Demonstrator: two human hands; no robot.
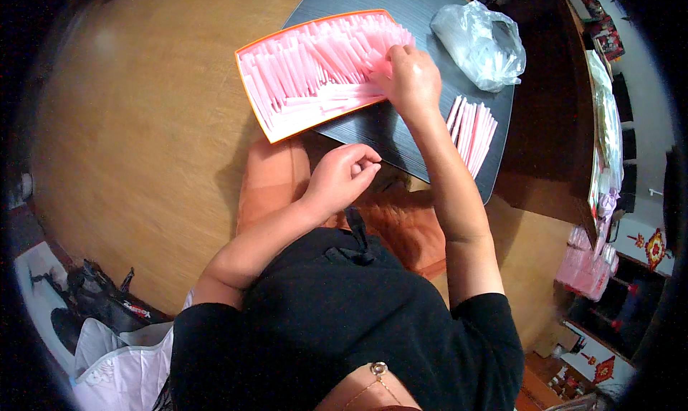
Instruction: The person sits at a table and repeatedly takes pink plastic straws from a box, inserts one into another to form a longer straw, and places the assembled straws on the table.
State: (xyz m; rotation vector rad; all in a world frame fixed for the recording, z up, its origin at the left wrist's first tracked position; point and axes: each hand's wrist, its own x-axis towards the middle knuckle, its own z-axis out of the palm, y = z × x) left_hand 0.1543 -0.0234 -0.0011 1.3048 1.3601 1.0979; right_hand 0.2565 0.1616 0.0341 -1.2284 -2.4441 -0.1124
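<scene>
An orange-rimmed tray [252, 96] is packed with slim pink sleeves [287, 70], most standing in rows and several lying flat along the near side. At the tray's right end, my right hand [414, 78] has its fingers closed around pink sleeves; how many is hidden. Over my lap, below the tray, my left hand [342, 176] is curled with thumb and forefinger close together. Anything between those fingertips is too small to make out. A row of pale pink-and-white slim sticks [471, 133] lies on the dark table, to the right of my right forearm.
The tray rests partly on the dark table [358, 133] and overhangs its left edge. A clear plastic bag [479, 45] sits at the table's far right. Wooden shelving [582, 110] stands to the right, with pink packs [586, 268] beside it. A pale quilted cloth [118, 364] lies lower left.
</scene>
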